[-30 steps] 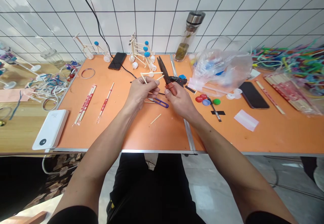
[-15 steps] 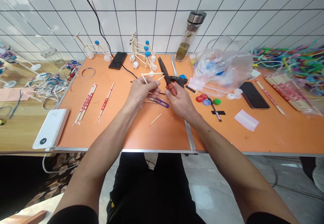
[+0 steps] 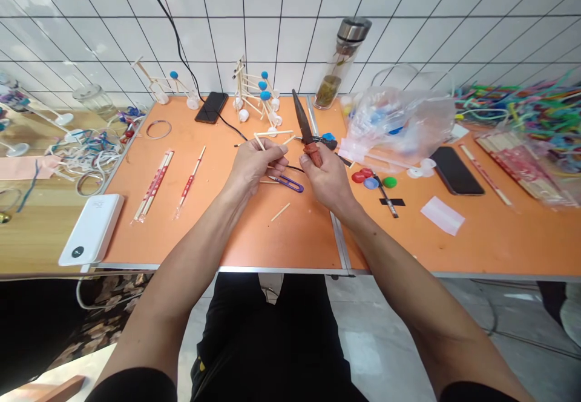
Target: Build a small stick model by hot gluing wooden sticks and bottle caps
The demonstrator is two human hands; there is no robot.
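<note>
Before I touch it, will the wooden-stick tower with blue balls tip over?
Probably: the thin wooden-stick tower with blue balls stands on small white feet, so a push may tip it. Its skinny sticks look light and fragile.

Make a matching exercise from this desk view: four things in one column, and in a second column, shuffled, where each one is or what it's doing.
Things:
1. left hand
2. right hand
3. white power bank
4. glass flask with a steel lid

Places or states:
A. lying on the wooden surface
B. gripping red-handled pliers
C. pinching thin wooden sticks
D. standing by the tiled wall

Pairs: 1-C, 2-B, 3-A, 4-D
</note>
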